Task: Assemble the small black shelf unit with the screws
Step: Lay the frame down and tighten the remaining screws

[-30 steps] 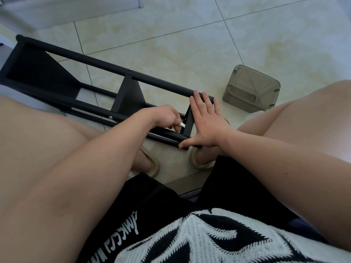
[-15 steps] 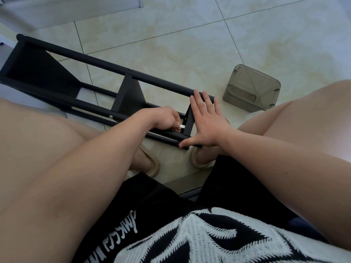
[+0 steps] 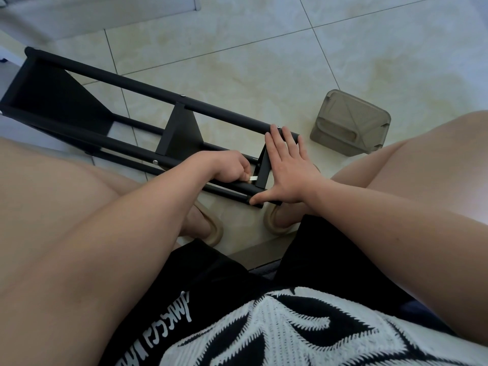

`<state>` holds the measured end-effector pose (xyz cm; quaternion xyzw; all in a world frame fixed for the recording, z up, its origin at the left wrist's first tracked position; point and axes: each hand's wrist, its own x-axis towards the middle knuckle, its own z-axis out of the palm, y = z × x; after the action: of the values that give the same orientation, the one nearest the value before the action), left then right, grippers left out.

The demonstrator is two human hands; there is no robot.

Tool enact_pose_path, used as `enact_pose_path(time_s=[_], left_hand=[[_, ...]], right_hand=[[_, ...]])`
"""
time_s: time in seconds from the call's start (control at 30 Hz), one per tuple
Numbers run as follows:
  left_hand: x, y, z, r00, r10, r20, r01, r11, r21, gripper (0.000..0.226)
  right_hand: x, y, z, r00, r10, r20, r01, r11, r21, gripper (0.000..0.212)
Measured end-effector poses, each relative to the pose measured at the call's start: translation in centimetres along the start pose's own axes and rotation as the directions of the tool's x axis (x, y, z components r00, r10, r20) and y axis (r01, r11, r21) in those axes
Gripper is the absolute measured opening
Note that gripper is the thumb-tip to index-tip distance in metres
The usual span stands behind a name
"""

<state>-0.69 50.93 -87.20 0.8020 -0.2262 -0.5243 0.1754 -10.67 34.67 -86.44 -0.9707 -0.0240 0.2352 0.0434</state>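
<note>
The black shelf unit [image 3: 126,114] lies on its side on the tiled floor [image 3: 264,62], its long tubes running from the upper left toward the person's knees. The right hand [image 3: 286,170] lies flat and spread against the near end panel [image 3: 264,167], fingers reaching the upper tube and thumb touching the lower tube's end; it grasps nothing. The left hand [image 3: 227,167] is curled, its grip pinching a small silvery tool [image 3: 253,178] whose tip points at the end panel just beside the lower tube. A translucent grey-brown plastic container [image 3: 351,125] sits on the floor near the shelf's end, apart from it.
</note>
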Motion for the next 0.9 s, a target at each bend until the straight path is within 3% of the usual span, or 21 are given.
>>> enact_pose_path(time_s=[0.4, 0.57, 0.67, 0.77, 0.83, 0.9], left_hand=[[-0.9, 0.6, -0.1, 0.999, -0.03, -0.029, 0.031, 0.999, 0.04, 0.011], [-1.9, 0.8, -1.2, 0.973, -0.172, -0.157, 0.211, 0.934, 0.289, 0.026], [-1.8, 1.0, -3.4, 0.93, -0.129, -0.344, 0.206, 0.958, 0.198, 0.021], [-0.7, 1.6, -6.1, 0.818, 0.003, -0.576, 0.096, 0.985, 0.141, 0.014], [0.4, 1.8, -7.8, 0.783, 0.061, -0.618, 0.061, 0.983, 0.175, 0.01], [1.5, 1.8, -9.3, 0.812, 0.082, -0.577, 0.084, 0.964, 0.254, 0.01]], right_hand=[[0.1, 0.1, 0.0, 1.0, -0.004, 0.012, 0.004, 1.0, 0.014, 0.157], [0.4, 0.2, -1.0, 0.996, -0.004, 0.084, -0.005, 0.995, 0.102, 0.161], [0.8, 0.2, -2.4, 0.997, 0.024, 0.074, -0.039, 0.977, 0.212, 0.135], [2.2, 0.9, -4.0, 0.998, 0.064, -0.028, -0.054, 0.957, 0.285, 0.104], [3.6, 1.6, -5.1, 0.994, 0.093, 0.05, -0.104, 0.941, 0.321, 0.095], [5.1, 2.3, -5.9, 0.982, 0.1, 0.158, -0.149, 0.93, 0.337, 0.077]])
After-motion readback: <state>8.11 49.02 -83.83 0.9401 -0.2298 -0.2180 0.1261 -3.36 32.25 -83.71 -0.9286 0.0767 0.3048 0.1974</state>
